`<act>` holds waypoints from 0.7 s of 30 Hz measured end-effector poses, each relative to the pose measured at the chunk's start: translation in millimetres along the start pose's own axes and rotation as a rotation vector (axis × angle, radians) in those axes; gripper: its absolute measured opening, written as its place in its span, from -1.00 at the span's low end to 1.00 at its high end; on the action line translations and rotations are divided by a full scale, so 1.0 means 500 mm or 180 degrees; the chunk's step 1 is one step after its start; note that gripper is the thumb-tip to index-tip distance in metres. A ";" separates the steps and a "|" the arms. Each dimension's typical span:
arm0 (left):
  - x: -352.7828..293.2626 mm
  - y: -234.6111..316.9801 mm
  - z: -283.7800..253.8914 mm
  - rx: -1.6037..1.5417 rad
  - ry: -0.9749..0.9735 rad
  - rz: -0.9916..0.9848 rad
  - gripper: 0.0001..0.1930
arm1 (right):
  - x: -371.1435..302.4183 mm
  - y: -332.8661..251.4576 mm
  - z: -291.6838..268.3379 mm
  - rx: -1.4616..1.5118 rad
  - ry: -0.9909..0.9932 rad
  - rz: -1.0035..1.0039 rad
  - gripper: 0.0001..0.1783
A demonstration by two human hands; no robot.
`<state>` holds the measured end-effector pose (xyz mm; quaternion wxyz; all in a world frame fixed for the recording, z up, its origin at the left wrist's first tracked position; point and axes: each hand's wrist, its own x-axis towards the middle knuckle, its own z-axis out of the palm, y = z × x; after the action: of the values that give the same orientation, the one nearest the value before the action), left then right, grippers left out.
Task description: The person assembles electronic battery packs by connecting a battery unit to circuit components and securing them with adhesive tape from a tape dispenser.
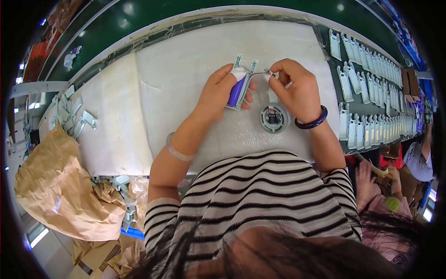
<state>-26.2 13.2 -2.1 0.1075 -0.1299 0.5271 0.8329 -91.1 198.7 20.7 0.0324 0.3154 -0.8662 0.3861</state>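
The left hand (214, 93) is closed around a pale housing (244, 93) with two prongs, held tilted above the white-covered table (195, 56) in front of the person's chest; a purple cylinder (236, 93) sits inside, partly covered by the thumb, and most of the fingers are hidden behind the housing. The right hand (297, 86) is drawn into a pinch — thumb against forefinger — on the end of a thin wire (260, 72) running from the housing; what is at that tip is too small to make out, and the other fingers curl out of sight. Nearer the body stands a round device (273, 119), its dark centre hard to read. At right, the rows of pale housings (371, 93) overlap, many half hidden. A brown paper bag (65, 186) hides whatever lies behind it, and a co-worker (383, 204) at lower right is partly covered by dark hair.
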 end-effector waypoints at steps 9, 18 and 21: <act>0.013 -0.002 -0.010 -0.0096 0.0021 -0.0160 -0.66 | 0.008 0.021 0.032 0.0574 0.0352 -0.0318 -0.85; 0.013 -0.004 -0.010 -0.0113 0.0174 0.0155 -0.66 | 0.009 0.023 0.020 0.0938 -0.0233 0.0102 -0.79; 0.008 -0.015 -0.013 -0.0308 0.0241 0.0281 -0.62 | 0.005 0.012 0.026 0.0725 0.0350 -0.0066 -0.69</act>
<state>-27.1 10.9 -12.6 0.0443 -0.1429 0.4952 0.8558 -94.0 191.5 8.5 0.0478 0.3044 -0.8104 0.4983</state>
